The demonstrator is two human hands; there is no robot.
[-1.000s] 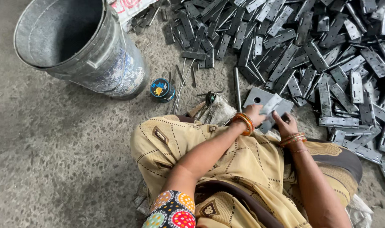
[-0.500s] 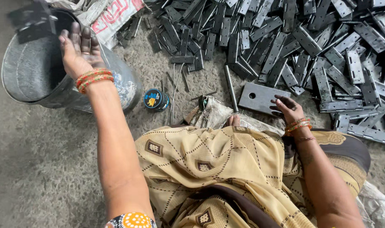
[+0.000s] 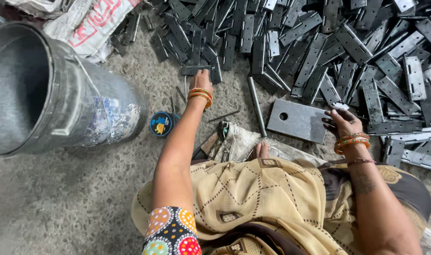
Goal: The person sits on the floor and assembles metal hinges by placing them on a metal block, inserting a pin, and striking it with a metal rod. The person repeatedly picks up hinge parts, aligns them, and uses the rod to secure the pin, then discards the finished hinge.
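Observation:
I sit on the floor with a beige patterned cloth over my lap. My left hand (image 3: pixel 202 81) reaches forward to the near edge of a big pile of dark metal hinges (image 3: pixel 319 42). Its fingers lie on one hinge (image 3: pixel 195 70), and the grip is hidden. My right hand (image 3: pixel 342 122) holds the right edge of a flat grey metal plate (image 3: pixel 295 121) with one round hole, which lies on the floor before my knees. Orange bangles are on both wrists.
A large metal bucket (image 3: pixel 59 94) stands tilted at the left. Beside it sits a small round blue tin (image 3: pixel 161 123). A thin steel rod (image 3: pixel 256 106) lies left of the plate. Printed sacks (image 3: pixel 95 26) lie at the back left, and a crumpled cloth (image 3: pixel 234 141) lies by my knee.
My left hand has swung from above the bucket down and to the right, onto the edge of the hinge pile. My right hand has stayed on the plate.

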